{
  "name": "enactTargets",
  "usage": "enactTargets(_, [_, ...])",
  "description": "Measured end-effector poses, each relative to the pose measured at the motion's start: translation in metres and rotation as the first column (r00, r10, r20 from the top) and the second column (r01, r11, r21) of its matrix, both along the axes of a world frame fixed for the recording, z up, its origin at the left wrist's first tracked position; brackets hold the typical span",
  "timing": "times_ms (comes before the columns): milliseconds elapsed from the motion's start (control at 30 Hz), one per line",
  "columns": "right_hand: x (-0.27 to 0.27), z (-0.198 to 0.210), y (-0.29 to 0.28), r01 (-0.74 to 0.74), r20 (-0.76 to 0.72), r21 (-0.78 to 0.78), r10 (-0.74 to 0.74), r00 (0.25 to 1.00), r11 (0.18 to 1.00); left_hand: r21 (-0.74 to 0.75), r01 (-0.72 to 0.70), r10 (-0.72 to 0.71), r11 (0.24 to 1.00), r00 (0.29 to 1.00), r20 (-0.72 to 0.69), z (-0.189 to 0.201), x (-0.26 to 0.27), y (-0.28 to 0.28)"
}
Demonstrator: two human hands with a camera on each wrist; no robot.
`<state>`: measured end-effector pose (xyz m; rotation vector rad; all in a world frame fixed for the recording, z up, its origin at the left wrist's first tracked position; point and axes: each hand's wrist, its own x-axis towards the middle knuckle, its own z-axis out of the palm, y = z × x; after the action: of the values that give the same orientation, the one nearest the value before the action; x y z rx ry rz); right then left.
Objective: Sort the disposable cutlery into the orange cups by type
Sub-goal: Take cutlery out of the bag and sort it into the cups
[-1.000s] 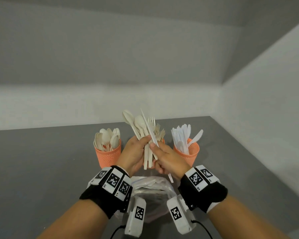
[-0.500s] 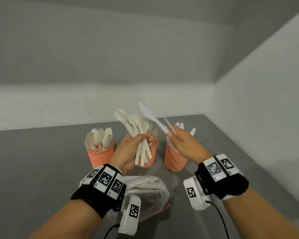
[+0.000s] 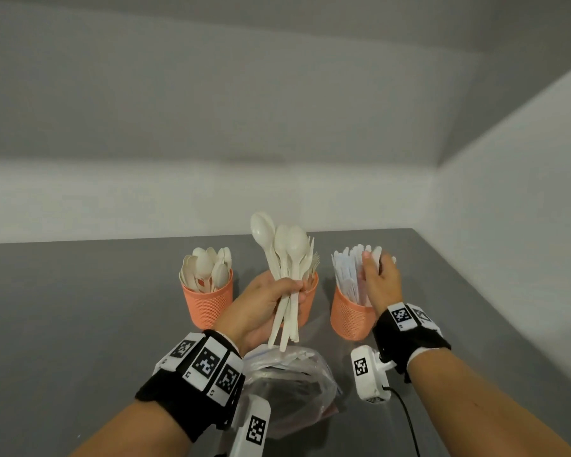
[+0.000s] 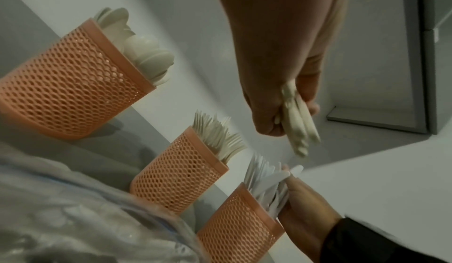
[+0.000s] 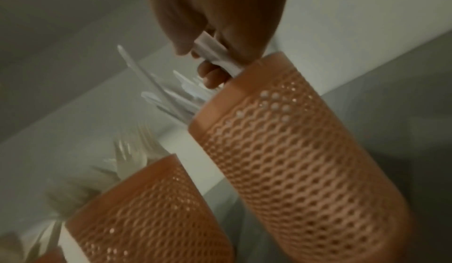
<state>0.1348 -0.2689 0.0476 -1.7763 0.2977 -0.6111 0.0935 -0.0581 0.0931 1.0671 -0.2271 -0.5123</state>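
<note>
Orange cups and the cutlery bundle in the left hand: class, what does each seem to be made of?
Orange cups: probably moulded plastic, matt; the walls are a mesh of small holes under a smooth solid rim.
Cutlery bundle, gripped by the left hand: cream, thin and stiff with a dull sheen, likely plastic, possibly a starch-based kind; the look alone cannot settle that.

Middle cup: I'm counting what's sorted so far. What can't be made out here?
- Middle cup, head view: mostly hidden behind the left hand and its bundle; fork count unreadable.
- Knives in the right cup: overlapping, part-covered by the right hand.
- Right wrist view: motion-blurred; whether a knife is still pinched is unclear.
- Bag: contents indistinct behind the wrist camera.
</note>
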Motion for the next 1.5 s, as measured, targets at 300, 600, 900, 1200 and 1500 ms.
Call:
enactTargets(300, [-0.019, 0.052, 0.023, 0.077, 0.342, -0.444, 0.09, 0.936, 0.893, -0.021, -0.021, 0.019, 1.0, 0.995, -0.096, -0.006, 0.004, 0.0])
enactTargets(600, [-0.052, 0.055, 0.086, -0.369, -0.154, -0.359, 0.335, 0.93, 0.857, -0.067, -0.009, 0.013, 0.998, 0.999, 0.049, -0.008, -0.001, -0.002])
enactTargets(900, [-0.051, 0.062, 0.086, -0.372, -0.108, 0.089, 0.38, 0.918, 0.924, 0.148, -0.244, 0.222, 0.958, 0.963, 0.153, -0.018, 0.001, 0.017])
enactTargets(1200, [-0.015, 0.06, 0.086, -0.048, 0.111, -0.483, 0.115, 0.987, 0.875, 0.024, -0.158, 0.158, 0.987, 0.987, 0.027, -0.012, 0.003, 0.044])
enactTargets(1500, [0.003, 0.019, 0.089, -0.197, -0.233, -0.874, -0.029, 0.972, 0.444, -0.09, 0.018, -0.015, 0.996, 0.999, 0.044, -0.011, -0.004, 0.061])
